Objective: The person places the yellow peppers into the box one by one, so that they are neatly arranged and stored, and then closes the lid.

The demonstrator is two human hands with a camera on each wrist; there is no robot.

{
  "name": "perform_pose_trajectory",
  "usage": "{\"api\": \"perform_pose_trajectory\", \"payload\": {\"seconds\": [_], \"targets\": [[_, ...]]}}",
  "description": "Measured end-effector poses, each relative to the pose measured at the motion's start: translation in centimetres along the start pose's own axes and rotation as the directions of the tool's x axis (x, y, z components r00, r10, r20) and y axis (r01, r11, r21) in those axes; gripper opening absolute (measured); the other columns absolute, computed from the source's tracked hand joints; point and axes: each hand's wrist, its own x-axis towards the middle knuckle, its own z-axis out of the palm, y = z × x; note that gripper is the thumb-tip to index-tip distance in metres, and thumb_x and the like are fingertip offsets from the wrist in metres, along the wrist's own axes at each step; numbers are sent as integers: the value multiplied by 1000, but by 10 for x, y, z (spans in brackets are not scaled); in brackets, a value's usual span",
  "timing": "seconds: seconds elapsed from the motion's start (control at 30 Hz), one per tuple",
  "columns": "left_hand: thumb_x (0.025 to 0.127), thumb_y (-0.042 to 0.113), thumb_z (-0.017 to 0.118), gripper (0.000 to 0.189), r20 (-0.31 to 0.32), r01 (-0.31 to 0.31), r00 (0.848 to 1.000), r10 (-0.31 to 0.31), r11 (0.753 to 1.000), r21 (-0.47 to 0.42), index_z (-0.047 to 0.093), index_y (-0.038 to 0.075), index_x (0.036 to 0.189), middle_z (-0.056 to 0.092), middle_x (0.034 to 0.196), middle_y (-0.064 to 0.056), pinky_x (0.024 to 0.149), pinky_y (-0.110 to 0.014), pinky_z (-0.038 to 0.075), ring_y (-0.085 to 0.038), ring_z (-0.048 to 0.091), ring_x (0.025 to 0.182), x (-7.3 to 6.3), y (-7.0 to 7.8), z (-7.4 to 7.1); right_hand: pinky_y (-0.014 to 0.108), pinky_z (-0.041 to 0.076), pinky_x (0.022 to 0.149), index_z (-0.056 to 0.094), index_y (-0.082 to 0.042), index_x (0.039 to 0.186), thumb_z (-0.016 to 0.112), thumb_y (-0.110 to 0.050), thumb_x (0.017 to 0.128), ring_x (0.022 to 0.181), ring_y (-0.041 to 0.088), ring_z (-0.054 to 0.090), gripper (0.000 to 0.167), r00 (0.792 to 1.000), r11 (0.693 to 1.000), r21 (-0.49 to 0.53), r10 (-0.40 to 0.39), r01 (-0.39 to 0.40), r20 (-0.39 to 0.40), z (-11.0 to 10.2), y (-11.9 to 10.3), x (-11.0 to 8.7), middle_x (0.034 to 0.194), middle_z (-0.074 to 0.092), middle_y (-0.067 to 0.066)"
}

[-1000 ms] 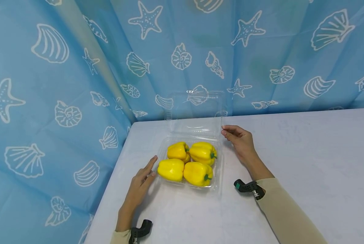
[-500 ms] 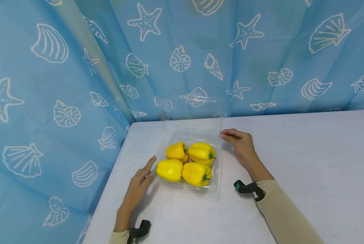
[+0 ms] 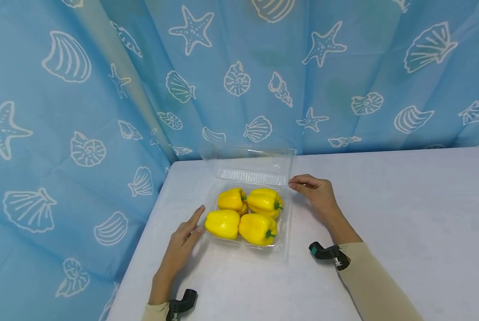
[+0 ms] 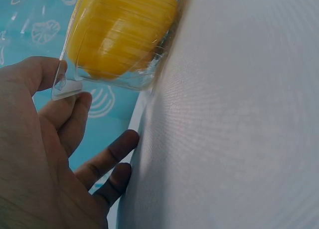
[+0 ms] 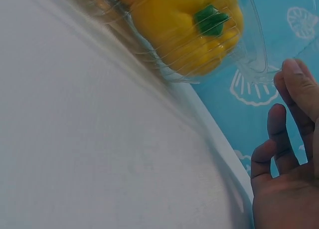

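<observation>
Several yellow bell peppers [image 3: 257,229] with green stems sit in two rows in a clear plastic clamshell box [image 3: 286,232] on the table. Its hinged lid [image 3: 249,177] is raised at the far side, leaning. My left hand [image 3: 180,245] is at the box's near left; in the left wrist view, thumb and a finger pinch the box's rim [image 4: 65,92], the other fingers spread. With thumb and forefinger, my right hand [image 3: 315,192] pinches the lid's right edge near the hinge. One pepper [image 5: 189,29] shows through the ridged wall in the right wrist view.
A white cloth covers the table [image 3: 392,214], which reaches back to a blue curtain [image 3: 344,80] printed with shells and starfish. The curtain also hangs along the left side. Black camera mounts [image 3: 328,253] sit on both wrists.
The lid's top edge has come down and forward, so the lid tilts more over the box. My right hand has shifted slightly toward me with it. The left hand stays nearly still.
</observation>
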Motion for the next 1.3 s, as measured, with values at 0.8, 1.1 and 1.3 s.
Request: {"api": "perform_pose_trajectory", "payload": {"seconds": [0.8,1.1,1.3], "targets": [[104,28,53,52,-16,-40,999,40,999,28,41,31,154,50,149,6,78,-35,46,-12,52,95,1,-4,1,25,51,91,78,-4,103,75,-9,90,113,15,61,15,993,995,-64,-70,76,99,-3,0,-12,115,71,8],[104,28,54,50,-15,-35,999,35,999,-11,43,31,153,55,146,4,78,-36,46,-14,52,94,0,-5,-1,26,52,90,77,1,102,72,-1,90,112,13,61,13,987,992,-68,-92,102,134,1,-30,-21,116,70,14],[109,34,38,45,17,1,1000,0,997,-78,41,34,153,53,147,-1,94,-52,45,-24,56,111,-1,-3,-2,22,51,89,77,2,102,73,-1,90,112,11,61,13,985,987,-97,-114,127,132,0,-36,-24,116,70,15]]}}
